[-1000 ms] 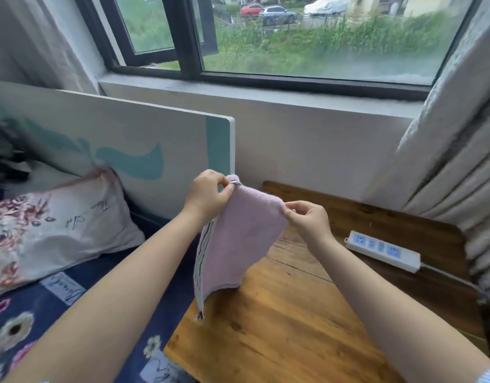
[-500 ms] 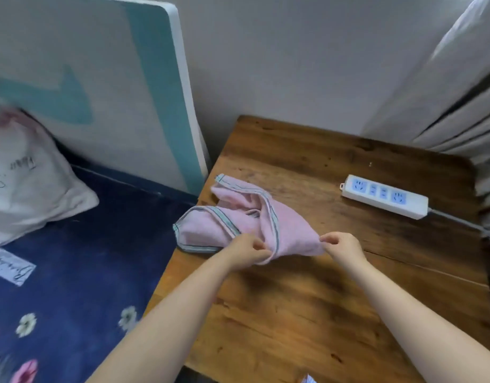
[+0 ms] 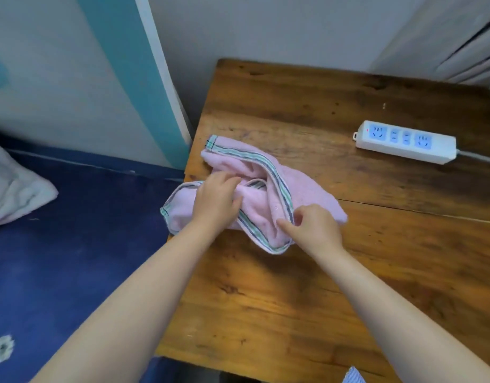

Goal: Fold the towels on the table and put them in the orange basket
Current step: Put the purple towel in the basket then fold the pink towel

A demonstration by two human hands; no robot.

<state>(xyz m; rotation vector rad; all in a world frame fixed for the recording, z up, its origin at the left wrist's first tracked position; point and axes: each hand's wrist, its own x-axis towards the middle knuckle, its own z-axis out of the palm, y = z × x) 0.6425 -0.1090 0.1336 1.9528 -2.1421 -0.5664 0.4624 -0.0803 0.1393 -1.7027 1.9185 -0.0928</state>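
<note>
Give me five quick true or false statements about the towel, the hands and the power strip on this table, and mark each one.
1. The towel lies crumpled on the table. True.
2. The left hand grips the towel. True.
3. The right hand rests on the power strip. False: it pinches the towel's striped edge; the strip lies apart, untouched.
4. An orange basket stands on the table. False: no basket is in view.
5. The towel is pink with a striped border. True.
</note>
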